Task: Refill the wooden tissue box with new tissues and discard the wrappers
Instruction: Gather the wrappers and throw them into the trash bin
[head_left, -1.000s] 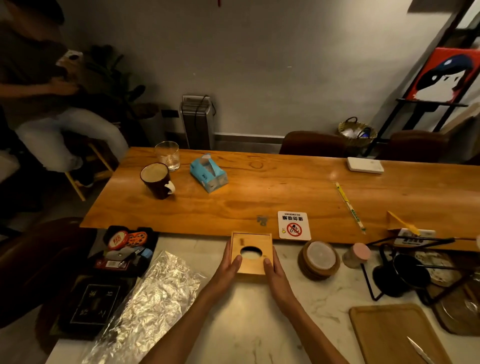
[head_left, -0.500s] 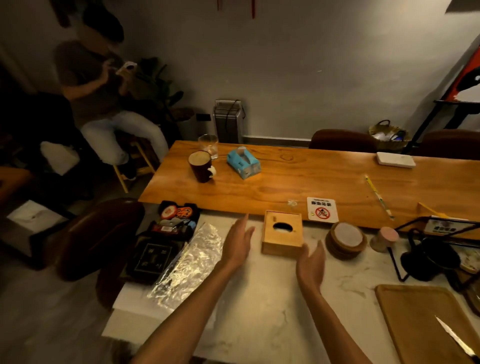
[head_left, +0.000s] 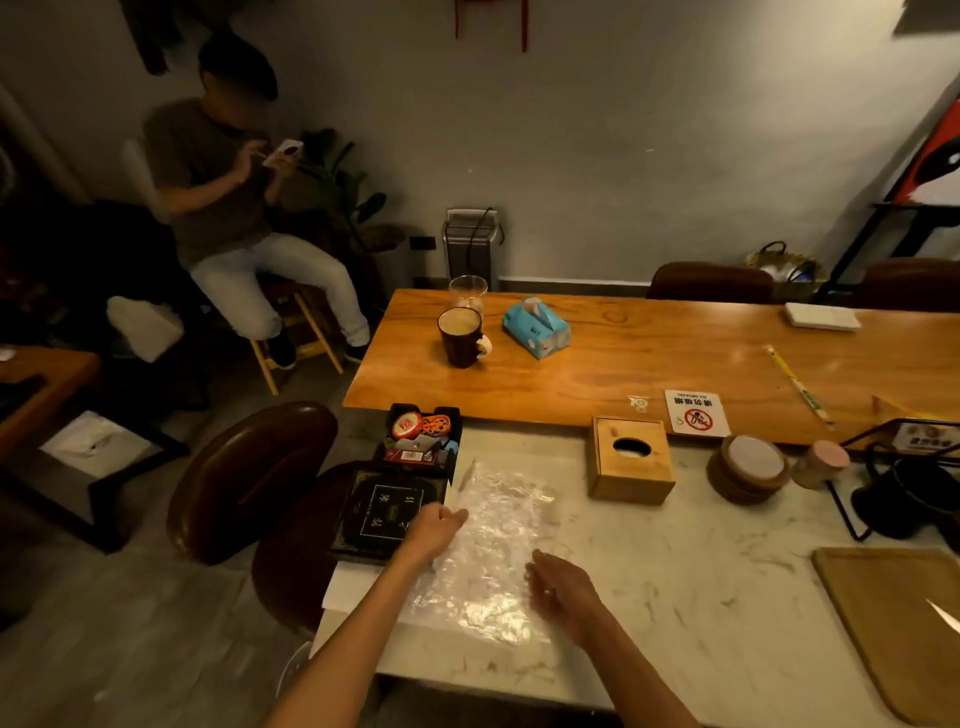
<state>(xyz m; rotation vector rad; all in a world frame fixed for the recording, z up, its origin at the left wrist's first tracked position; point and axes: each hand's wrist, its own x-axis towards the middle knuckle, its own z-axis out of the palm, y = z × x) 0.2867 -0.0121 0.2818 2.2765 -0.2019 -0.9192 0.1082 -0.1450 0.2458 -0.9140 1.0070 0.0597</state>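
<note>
The wooden tissue box (head_left: 630, 461) stands upright on the marble counter (head_left: 675, 582), white tissue showing in its oval slot. A crinkled clear plastic wrapper (head_left: 493, 551) lies flat at the counter's left end. My left hand (head_left: 434, 530) rests at the wrapper's left edge, fingers curled and pinching it. My right hand (head_left: 558, 590) hovers over the wrapper's right side, fingers apart, holding nothing. A blue tissue pack (head_left: 536, 328) sits on the wooden table (head_left: 649, 374) beyond.
Left of the wrapper are a black box (head_left: 389, 512) and a tray of small items (head_left: 421, 434). Wooden coasters (head_left: 748, 467), a pink-lidded jar (head_left: 826, 462), a black wire stand (head_left: 898, 467) and a cutting board (head_left: 893, 623) lie right. A mug (head_left: 461, 336) stands on the table. A person sits far left.
Both hands left the wooden box and moved left and nearer to the plastic wrapper. The left hand closed on its edge. The view turned left.
</note>
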